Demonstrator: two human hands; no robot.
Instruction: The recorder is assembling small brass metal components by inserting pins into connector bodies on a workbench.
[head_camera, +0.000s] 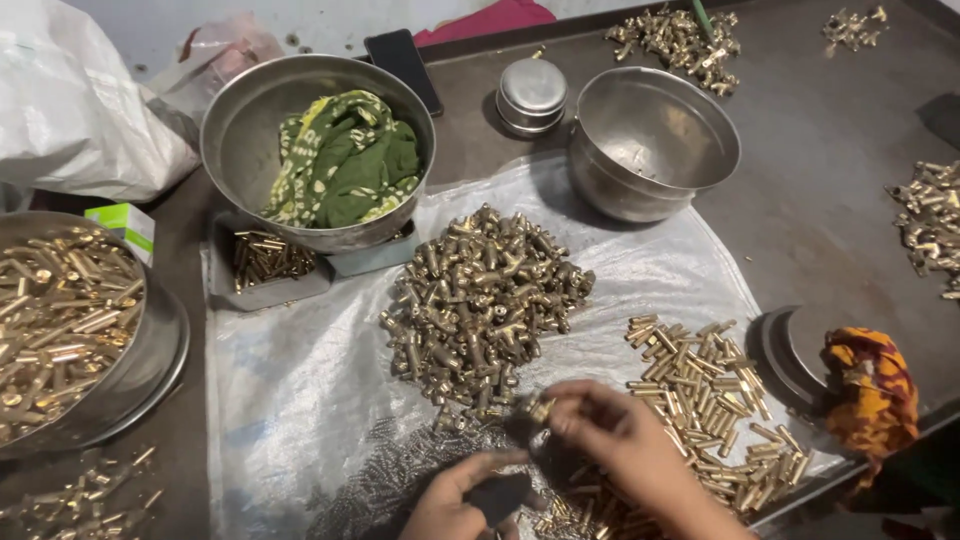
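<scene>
My right hand (615, 440) pinches a small brass fitting (541, 408) at its fingertips, just below a heap of brass tee fittings (480, 300) on a clear plastic sheet (300, 380). My left hand (455, 500) sits at the bottom edge, fingers curled around a dark object I cannot identify. A pile of brass tubes (710, 400) lies to the right of my right hand. Small dark screws (390, 475) are spread left of my left hand.
A steel bowl with green cloth (320, 150), an empty steel bowl (650, 140), a small lidded tin (532, 95) and a phone (402, 65) stand at the back. A bowl of brass tubes (60, 320) sits left. More brass piles (930, 225) lie right.
</scene>
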